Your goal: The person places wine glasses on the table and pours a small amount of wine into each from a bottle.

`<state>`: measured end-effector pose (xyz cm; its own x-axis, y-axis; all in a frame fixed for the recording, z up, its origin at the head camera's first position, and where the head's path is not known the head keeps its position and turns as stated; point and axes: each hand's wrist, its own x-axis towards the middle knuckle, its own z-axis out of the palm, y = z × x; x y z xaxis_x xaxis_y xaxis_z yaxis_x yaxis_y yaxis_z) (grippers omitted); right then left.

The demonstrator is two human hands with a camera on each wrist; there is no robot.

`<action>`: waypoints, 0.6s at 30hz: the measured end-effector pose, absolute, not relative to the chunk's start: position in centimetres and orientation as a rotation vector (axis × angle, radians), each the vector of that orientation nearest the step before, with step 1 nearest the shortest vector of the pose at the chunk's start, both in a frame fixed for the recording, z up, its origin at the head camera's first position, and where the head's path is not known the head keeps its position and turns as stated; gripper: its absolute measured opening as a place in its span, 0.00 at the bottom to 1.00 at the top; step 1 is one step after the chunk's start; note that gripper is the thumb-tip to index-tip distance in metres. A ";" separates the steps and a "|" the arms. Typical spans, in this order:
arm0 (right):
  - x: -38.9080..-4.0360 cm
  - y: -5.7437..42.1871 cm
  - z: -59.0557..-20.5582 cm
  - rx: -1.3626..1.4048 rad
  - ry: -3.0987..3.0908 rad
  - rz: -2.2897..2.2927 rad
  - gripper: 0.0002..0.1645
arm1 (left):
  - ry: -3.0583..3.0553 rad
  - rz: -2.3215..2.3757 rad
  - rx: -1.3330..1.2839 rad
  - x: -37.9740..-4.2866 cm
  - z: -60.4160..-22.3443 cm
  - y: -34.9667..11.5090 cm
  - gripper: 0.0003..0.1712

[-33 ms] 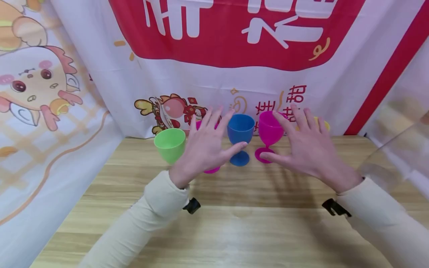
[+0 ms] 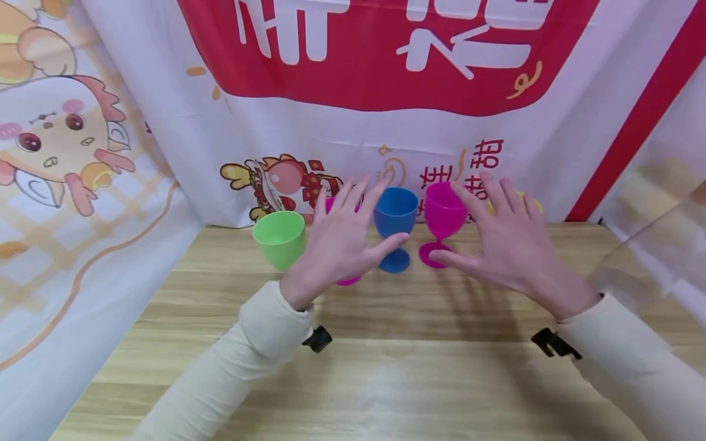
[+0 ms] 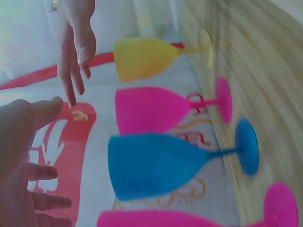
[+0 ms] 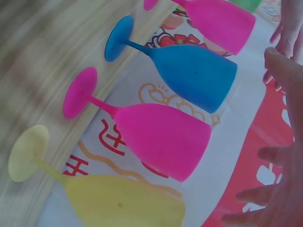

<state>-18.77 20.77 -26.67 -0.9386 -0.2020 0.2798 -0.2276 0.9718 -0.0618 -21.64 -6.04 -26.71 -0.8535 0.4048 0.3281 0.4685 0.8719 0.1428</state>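
At the left end of my row, the green cup sits nearest the desk's far left corner; my wrist is close to it in the head view, and I can't make out its base. Next along stands the left pink goblet, largely behind my left hand from above, with the edge of its foot peeping out on the desk. That hand hangs over the row with fingers spread and fairly straight, gripping nothing; the wrist views show it apart from the rims.

In the middle, the blue goblet is upright just in from the desk's far edge, in the gap between my hands. Beside it stands the right pink goblet, also upright; my right thumb overlaps its foot from above, yet the right wrist view shows that hand clear of it. My right hand is likewise spread and holding nothing, above the yellow goblet, which ends the row towards the desk's far right corner.

I judge this to be a poised step, both hands ready and nothing grasped. A next move would call for choosing one goblet, lowering a hand beside its bowl and curling the fingers round gently, without knocking its close neighbours.
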 end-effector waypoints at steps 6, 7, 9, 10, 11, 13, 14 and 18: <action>-16.7 22.9 -26.7 0.367 -2.668 0.139 0.68 | -2.613 -0.493 -0.834 -21.0 -26.5 -3.6 0.52; -16.3 23.3 -26.8 0.374 -2.633 0.156 0.68 | -2.594 -0.526 -0.860 -20.9 -26.6 -3.1 0.51; -15.4 24.2 -26.9 0.374 -2.582 0.218 0.67 | -2.578 -0.593 -0.899 -20.8 -26.8 -2.1 0.50; -15.0 24.6 -27.1 0.379 -2.558 0.263 0.66 | -2.574 -0.635 -0.918 -20.7 -26.9 -1.7 0.49; -14.6 25.0 -27.1 0.376 -2.546 0.312 0.66 | -2.572 -0.683 -0.933 -20.7 -27.1 -1.2 0.49; -13.7 25.8 -27.2 0.370 -2.516 0.434 0.66 | -2.567 -0.758 -0.954 -20.6 -27.3 -0.2 0.48; -13.3 26.2 -27.3 0.363 -2.492 0.479 0.65 | -2.564 -0.783 -0.961 -20.5 -27.3 0.4 0.48; -11.6 28.1 -27.6 0.313 -2.417 0.673 0.62 | -2.568 -0.861 -0.978 -20.4 -27.7 2.7 0.48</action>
<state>-11.60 28.11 -27.59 -0.7901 -0.0616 0.6098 -0.3679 0.8434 -0.3915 -20.42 2.74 -27.72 -0.7389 0.5182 0.4307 0.6731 0.5973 0.4360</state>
